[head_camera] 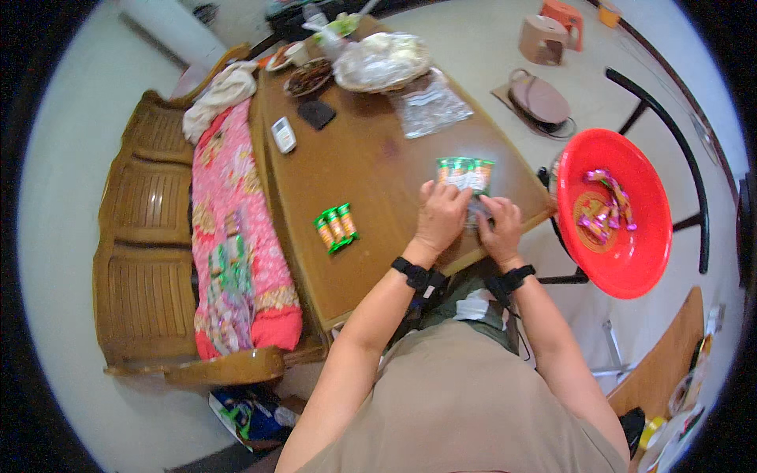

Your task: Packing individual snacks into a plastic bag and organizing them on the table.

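Observation:
Both my hands are at a clear plastic bag (475,210) by the near right edge of the wooden table (355,154). Several green-and-orange wrapped snack packets (464,170) lie in a row just beyond my fingers, seemingly inside that bag. My left hand (442,217) has its fingers bent over the bag's near left part. From the other side my right hand (500,229) pinches the plastic, its fingers slightly blurred. Black straps circle both wrists. To the left, three similar snack packets (336,227) rest side by side on the tabletop.
A red plastic basin (641,260) holding purple-wrapped sweets (615,207) stands right of the table on a black-framed chair (704,195). Farther back lie a plastic-covered basket (381,62), a flat plastic bag (434,106) and a white remote control (284,135). Left is a wooden bench (142,236) with bagged packets.

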